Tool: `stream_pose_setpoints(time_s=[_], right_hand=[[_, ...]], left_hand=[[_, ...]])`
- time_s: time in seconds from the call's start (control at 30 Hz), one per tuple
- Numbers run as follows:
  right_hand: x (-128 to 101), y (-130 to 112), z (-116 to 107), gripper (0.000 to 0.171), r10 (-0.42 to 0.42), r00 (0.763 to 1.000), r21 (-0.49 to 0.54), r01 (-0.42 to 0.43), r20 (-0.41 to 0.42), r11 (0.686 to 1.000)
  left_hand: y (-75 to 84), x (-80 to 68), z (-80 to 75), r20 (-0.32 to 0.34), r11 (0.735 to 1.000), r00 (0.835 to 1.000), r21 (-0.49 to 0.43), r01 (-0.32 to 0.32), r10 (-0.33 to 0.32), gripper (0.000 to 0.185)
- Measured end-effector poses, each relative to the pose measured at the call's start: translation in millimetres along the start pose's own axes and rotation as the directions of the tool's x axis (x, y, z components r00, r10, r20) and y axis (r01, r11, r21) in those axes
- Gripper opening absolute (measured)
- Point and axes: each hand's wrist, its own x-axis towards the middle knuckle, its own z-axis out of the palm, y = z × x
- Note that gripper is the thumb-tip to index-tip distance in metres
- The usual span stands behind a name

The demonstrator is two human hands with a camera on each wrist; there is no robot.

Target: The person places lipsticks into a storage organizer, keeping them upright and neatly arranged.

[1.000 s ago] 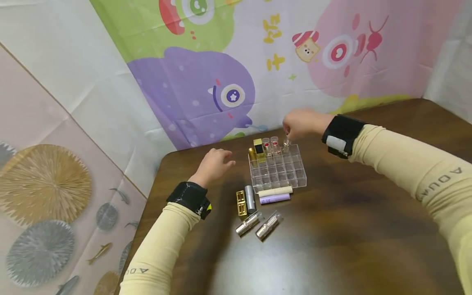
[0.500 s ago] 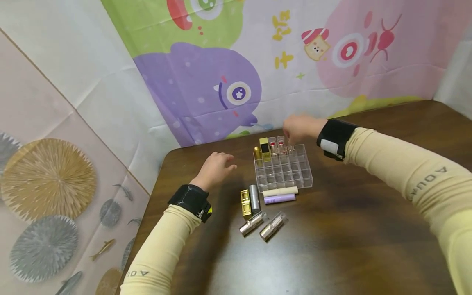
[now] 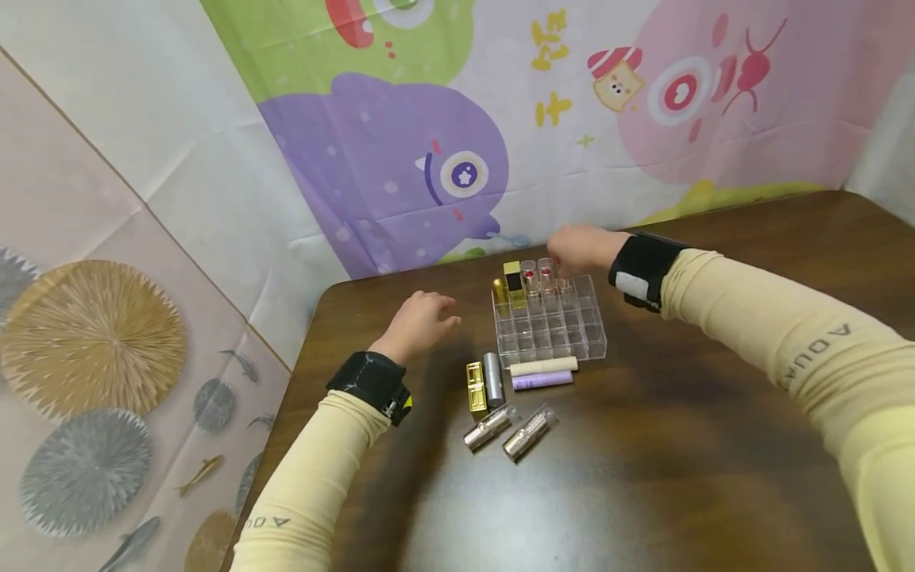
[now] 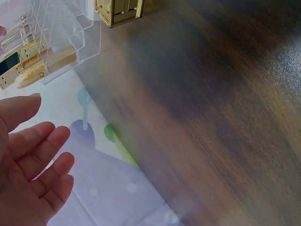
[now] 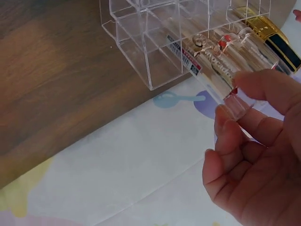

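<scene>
Soft light, tabletop [image 3: 686, 453] glare (whitish), shadows

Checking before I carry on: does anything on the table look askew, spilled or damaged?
No spill or damage shows. Two loose clear-capped lipsticks lie askew on the table, while the cream tube and purple tube line up along the organizer.

We find a table [image 3: 679, 469] bordered by creased cloth hangings: a cartoon-printed backdrop [image 3: 400, 159] behind, a drape with gold and silver discs [image 3: 171, 453] to the left. We record a cloth-screened corner; whether home or studio, we cannot determine.
</scene>
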Motion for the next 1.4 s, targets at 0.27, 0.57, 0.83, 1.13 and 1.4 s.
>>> stream_pose_setpoints(time_s=[0.27, 0.57, 0.83, 1.13, 1.4], right_hand=[[-27, 1, -10, 0.011, 0.114, 0.992, 0.042, -0.112, -0.049, 0.993], [-64, -29, 13, 0.007, -0.139, 0.974, -0.154, 0.112, -0.179, 0.982], [-75, -54, 74, 0.017, -0.322, 0.920, -0.176, 0.287, -0.222, 0.941], [-65, -61, 107, 0.008, -0.238, 0.955, -0.167, 0.209, -0.180, 0.964], [-62, -63, 117, 0.012, -0.193, 0.961, -0.135, 0.168, -0.198, 0.976]], left_hand=[[5.8, -1.3, -2.7, 0.076, 0.996, 0.997, -0.087, 0.030, -0.024, 0.026], [8.7, -0.1, -7.5, 0.161, 0.988, 0.986, -0.139, 0.070, -0.048, 0.022], [19.5, 0.4, -8.4, 0.233, 0.992, 0.972, -0.110, 0.063, -0.036, 0.018], [22.6, 2.0, -5.5, 0.319, 0.984, 0.945, -0.135, 0.115, -0.066, 0.015], [22.0, -0.2, -4.8, 0.331, 0.982, 0.942, -0.148, 0.114, -0.059, 0.015]])
